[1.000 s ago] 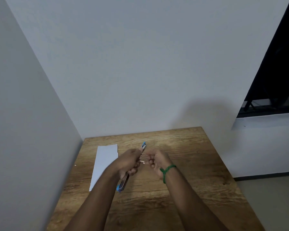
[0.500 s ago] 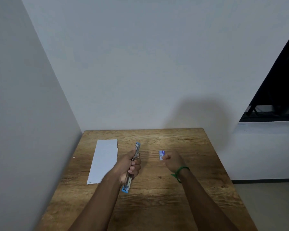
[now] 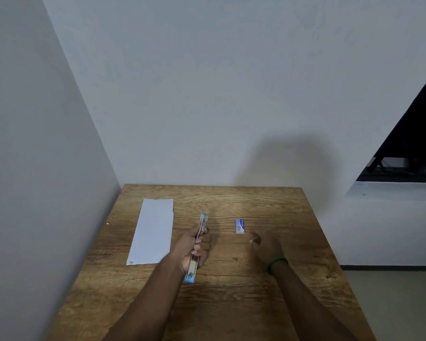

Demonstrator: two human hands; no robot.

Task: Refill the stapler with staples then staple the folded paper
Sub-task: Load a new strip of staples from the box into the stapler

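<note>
Wood-grain table (image 3: 231, 303), set in a corner of pale grey walls, carries everything. Left hand (image 3: 194, 244) fingers are curled tight round the long, opened blue-and-silver metal stapler (image 3: 199, 244), held lengthwise near to far. The right hand (image 3: 265, 244) is loosely open, holding nothing, just near of the small blue-and-white staple box (image 3: 239, 226) lying on the wood. The folded white paper (image 3: 154, 231) lies to the left. Judged risks: the stapler's open channel could be tilted and staples spilled, or the strip jammed. Half a second earlier, the box was pinched in the right hand.
</note>
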